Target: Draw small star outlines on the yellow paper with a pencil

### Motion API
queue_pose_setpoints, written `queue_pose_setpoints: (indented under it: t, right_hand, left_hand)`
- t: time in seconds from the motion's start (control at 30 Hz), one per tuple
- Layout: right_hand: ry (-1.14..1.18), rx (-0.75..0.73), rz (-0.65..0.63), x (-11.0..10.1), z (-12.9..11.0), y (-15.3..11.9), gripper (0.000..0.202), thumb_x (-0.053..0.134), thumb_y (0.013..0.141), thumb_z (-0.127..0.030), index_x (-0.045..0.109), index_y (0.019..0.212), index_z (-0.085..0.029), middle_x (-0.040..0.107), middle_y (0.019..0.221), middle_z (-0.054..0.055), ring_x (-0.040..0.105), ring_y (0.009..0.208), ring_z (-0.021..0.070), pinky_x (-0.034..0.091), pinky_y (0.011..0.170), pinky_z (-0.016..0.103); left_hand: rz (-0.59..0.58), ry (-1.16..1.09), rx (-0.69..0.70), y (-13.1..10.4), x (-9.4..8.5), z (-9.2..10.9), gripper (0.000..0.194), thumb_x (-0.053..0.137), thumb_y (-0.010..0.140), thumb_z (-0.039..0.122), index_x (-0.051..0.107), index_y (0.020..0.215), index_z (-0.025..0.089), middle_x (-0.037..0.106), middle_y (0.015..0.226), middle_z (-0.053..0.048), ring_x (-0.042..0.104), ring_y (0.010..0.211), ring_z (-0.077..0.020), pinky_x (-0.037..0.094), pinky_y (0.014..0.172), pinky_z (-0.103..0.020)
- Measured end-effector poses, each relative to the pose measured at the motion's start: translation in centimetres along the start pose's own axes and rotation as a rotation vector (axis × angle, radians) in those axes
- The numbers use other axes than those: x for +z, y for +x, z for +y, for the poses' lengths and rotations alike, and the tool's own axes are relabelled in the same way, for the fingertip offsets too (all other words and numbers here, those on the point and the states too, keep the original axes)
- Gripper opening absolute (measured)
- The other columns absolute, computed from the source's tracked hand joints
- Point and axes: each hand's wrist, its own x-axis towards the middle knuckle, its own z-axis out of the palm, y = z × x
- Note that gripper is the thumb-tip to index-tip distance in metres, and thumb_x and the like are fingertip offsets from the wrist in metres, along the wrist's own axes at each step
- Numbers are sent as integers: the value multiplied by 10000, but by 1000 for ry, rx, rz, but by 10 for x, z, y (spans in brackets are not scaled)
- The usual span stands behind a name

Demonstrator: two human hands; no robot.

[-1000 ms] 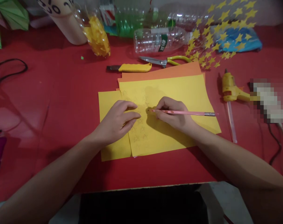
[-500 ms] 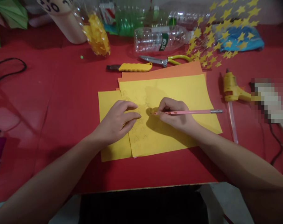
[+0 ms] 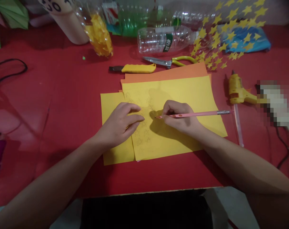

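Note:
A pink pencil (image 3: 201, 114) is pinched in my right hand (image 3: 179, 116), its tip at or just above a yellow sheet (image 3: 194, 92). Small pencilled star shapes (image 3: 146, 131) fill the left part of that sheet. My left hand (image 3: 119, 124) lies over the sheet's left edge with its fingers apart and holds nothing. Beneath it, partly covered, is another yellow sheet (image 3: 118, 156). Orange sheets (image 3: 168, 71) stick out behind the yellow ones.
Behind the paper lie a yellow utility knife (image 3: 138, 68) and yellow-handled scissors (image 3: 169, 61). A clear plastic bottle (image 3: 154, 41) and yellow paper stars (image 3: 216, 36) sit farther back. On the right is a yellow glue gun (image 3: 235, 89). The red table (image 3: 68, 73) ends at its front edge.
The pencil tip has shifted very slightly right and down, with the pencil's rear end tilted up a little. My left hand has stayed in place on the paper.

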Motion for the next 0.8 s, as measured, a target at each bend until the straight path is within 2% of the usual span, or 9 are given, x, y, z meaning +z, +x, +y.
queue_pose_setpoints:
  t: [0.37,0.8]
  right_hand:
    - [7,-40,31,2,-1,1,164,527,704,-102,442,618,-213,432,517,-76,325,456,55,219,421,222]
    - [-95,-48,26,6,1,-1,156,572,765,-134,473,667,-204,428,542,-79,348,488,57,259,460,224]
  left_hand:
    - [2,2,-4,0,1,0,238,449,982,195,686,1002,195,597,1114,-96,542,1046,-237,481,883,-413]
    - [21,6,15,1,1,0,231,447,984,189,677,1001,184,596,1104,-101,546,1035,-234,493,864,-408]
